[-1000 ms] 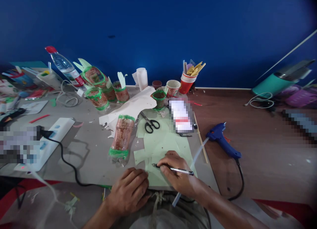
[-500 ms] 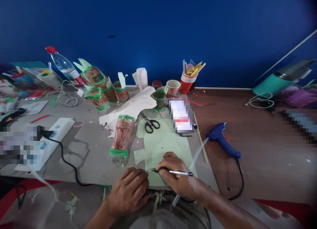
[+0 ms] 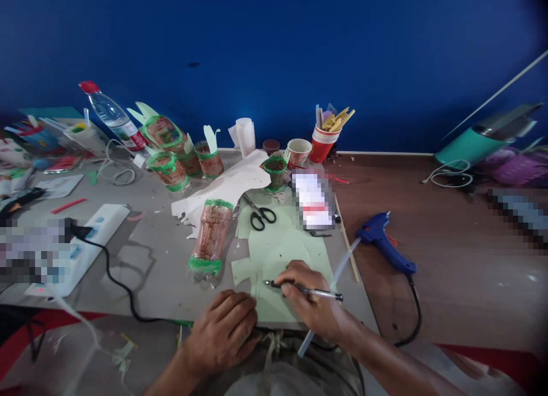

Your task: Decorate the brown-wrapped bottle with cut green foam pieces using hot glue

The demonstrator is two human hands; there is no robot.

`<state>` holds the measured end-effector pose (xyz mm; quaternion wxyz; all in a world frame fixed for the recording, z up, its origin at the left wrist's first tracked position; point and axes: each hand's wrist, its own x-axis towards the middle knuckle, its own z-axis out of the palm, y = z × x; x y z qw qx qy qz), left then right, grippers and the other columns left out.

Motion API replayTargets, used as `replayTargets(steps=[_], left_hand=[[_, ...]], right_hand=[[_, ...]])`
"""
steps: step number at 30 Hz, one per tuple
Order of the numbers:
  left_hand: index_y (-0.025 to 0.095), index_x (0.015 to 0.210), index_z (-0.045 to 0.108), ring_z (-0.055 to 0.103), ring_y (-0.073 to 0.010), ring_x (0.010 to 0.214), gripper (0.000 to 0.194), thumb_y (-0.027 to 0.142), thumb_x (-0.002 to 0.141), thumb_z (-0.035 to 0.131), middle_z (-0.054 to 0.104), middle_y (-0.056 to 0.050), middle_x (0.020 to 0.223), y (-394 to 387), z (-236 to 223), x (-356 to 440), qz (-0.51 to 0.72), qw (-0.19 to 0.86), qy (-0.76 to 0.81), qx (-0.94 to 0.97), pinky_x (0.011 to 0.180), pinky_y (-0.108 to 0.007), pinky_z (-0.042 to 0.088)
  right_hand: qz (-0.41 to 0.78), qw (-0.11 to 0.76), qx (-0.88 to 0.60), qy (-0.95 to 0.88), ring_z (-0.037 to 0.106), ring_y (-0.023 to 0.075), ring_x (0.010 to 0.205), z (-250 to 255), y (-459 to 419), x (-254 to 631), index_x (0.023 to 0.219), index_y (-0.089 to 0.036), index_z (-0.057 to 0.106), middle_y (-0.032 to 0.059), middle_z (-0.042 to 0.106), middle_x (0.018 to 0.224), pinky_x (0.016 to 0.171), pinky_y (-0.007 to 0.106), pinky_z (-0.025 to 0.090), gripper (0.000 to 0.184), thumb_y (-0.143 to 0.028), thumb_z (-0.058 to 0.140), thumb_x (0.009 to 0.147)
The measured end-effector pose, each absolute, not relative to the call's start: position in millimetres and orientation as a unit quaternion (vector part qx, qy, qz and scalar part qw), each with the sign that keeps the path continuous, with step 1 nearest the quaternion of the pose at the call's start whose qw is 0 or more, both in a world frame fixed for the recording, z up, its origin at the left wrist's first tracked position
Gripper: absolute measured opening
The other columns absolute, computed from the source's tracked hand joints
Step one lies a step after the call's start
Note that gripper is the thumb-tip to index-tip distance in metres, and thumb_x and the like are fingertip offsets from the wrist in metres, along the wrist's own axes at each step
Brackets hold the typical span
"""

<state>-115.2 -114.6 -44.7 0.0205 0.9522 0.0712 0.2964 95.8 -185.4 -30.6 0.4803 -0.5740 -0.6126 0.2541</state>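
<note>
My right hand (image 3: pixel 309 296) pinches a slim pen (image 3: pixel 325 294), whose tip rests on a pale green paper sheet (image 3: pixel 282 253) at the near edge of the grey board (image 3: pixel 162 270). My left hand (image 3: pixel 222 333) lies on the sheet's near left corner, fingers curled down, pressing it flat. A cut plastic bottle (image 3: pixel 210 235) with brown filling and green tape rims lies on its side just left of the sheet. Black scissors (image 3: pixel 259 212) rest at the sheet's far end.
A blue glue gun (image 3: pixel 385 245) with a clear glue stick lies right of the sheet on the brown floor. Several decorated bottle pieces (image 3: pixel 169 150), paper cups (image 3: pixel 323 139) and a water bottle (image 3: pixel 111 115) stand at the back. A white power strip (image 3: pixel 85 242) with black cable sits at left.
My right hand drew the pen tip slightly left and toward me, then pushed it back up and to the right on the green sheet. My left hand has stayed put.
</note>
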Motion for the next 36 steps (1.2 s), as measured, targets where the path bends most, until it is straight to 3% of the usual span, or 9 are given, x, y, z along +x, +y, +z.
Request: replayTargets(steps=[6,19,36], left_hand=[[0.014,0.090,0.064,0.065,-0.0200,0.085,0.022,0.025,0.090,0.046,0.072,-0.009,0.086,-114,-46,-116,0.294,0.016,0.070,0.953,0.080,-0.034,0.049],[0.015,0.088,0.065,0.066,-0.0194,0.082,0.024,0.025,0.091,0.044,0.073,-0.009,0.085,-114,-44,-115,0.295,0.009,0.067,0.953,0.077,-0.033,0.051],[0.014,0.091,0.065,0.065,-0.0196,0.087,0.022,0.023,0.090,0.045,0.073,-0.009,0.087,-114,-48,-116,0.294,0.032,0.072,0.952,0.081,-0.033,0.048]], right_hand=[[0.200,0.493,-0.619,-0.578,0.062,0.0204,0.078,-39,-184,97,0.090,-0.020,0.066,0.0057,0.069,0.079,0.072,0.033,0.047,0.017,-0.020,0.049,0.087],[0.241,0.484,-0.622,-0.567,0.062,0.0196,0.076,-30,-184,99,0.082,-0.020,0.068,0.0046,0.068,0.074,0.070,0.031,0.048,0.015,-0.017,0.053,0.082],[0.252,0.469,-0.603,-0.594,0.062,0.0196,0.077,-33,-184,107,0.085,-0.020,0.067,0.0044,0.067,0.074,0.071,0.031,0.048,0.015,-0.015,0.053,0.082]])
